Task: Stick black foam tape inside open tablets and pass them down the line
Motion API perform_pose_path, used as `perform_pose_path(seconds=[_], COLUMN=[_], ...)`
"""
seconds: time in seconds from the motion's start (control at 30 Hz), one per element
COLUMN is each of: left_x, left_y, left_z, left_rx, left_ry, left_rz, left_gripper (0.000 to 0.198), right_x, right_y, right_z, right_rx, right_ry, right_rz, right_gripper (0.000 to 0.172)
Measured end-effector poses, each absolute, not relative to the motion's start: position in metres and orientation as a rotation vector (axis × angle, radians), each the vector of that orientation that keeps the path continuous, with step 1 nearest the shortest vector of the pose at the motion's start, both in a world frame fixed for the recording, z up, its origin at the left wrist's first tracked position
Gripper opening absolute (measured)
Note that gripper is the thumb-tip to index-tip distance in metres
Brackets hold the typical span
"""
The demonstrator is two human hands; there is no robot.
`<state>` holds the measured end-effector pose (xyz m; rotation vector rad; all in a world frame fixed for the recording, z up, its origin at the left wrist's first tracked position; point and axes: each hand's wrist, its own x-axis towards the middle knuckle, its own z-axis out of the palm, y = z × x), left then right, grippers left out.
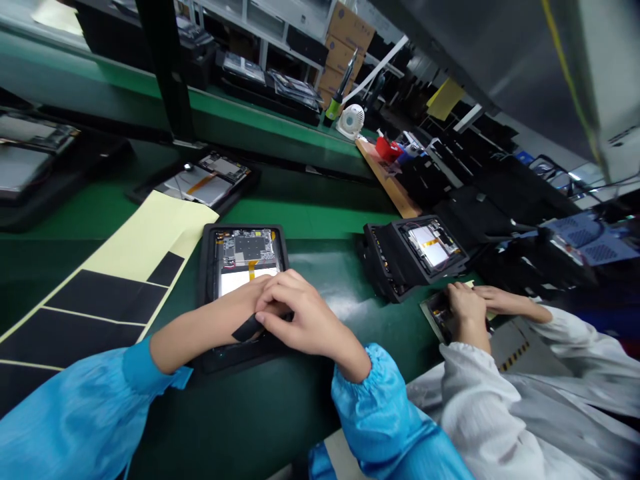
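An opened tablet (pixel 249 245) with a bare circuit board, a silver battery and an orange ribbon cable lies in a black foam tray (pixel 210 267) in front of me. My right hand (pixel 297 313) is closed over the tablet's lower part, pinching a small black adhesive sticker (pixel 247 329) between thumb and fingers. My left hand (pixel 253 293) reaches across the tablet from the left and meets the right one. Its fingers are hidden behind the right hand. Left of the tray is a yellow backing sheet (pixel 165 217) with several black stickers (pixel 113 295) on it.
More opened tablets in trays lie behind the sheet (pixel 213 180) and at the far left (pixel 30 153). Stacked trays (pixel 415 257) stand to the right. Beside me a co-worker's hands (pixel 470 307) work on another device. A white fan (pixel 351 121) stands on the shelf.
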<state>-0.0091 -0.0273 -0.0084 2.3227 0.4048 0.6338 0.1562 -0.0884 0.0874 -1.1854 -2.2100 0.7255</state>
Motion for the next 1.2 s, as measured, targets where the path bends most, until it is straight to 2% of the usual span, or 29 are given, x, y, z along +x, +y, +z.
perform_pose_path(seconds=[0.2,0.37,0.5,0.63,0.83,1.03,1.2], left_x=[-0.006,-0.006,-0.01,-0.011,-0.009,-0.008,-0.005], left_y=[-0.026,-0.02,-0.01,-0.001,0.002,0.003,0.004], left_z=[0.0,0.008,0.005,-0.008,-0.023,-0.021,-0.024], left_rx=[2.346,2.458,2.526,2.607,2.58,2.631,2.656], left_ry=[0.402,0.313,0.253,0.297,0.383,0.482,0.527], left_rz=[0.596,0.544,0.554,0.645,0.7,0.689,0.701], left_gripper=[0.012,0.015,0.025,0.036,0.03,0.03,0.034], right_x=[0.158,0.175,0.199,0.211,0.204,0.198,0.195], right_y=[-0.099,-0.112,-0.117,-0.121,-0.114,-0.096,-0.086], right_z=[0.088,0.078,0.067,0.056,0.041,0.028,0.012], right_rx=[-1.11,-1.135,-1.203,-1.388,-1.437,-1.461,-1.463], right_ry=[-2.097,-1.561,-1.318,-1.41,-1.633,-1.715,-1.704], right_rz=[0.768,0.761,0.85,1.003,1.122,1.027,0.878], right_gripper=[0.011,0.02,0.02,0.021,0.015,0.009,0.012])
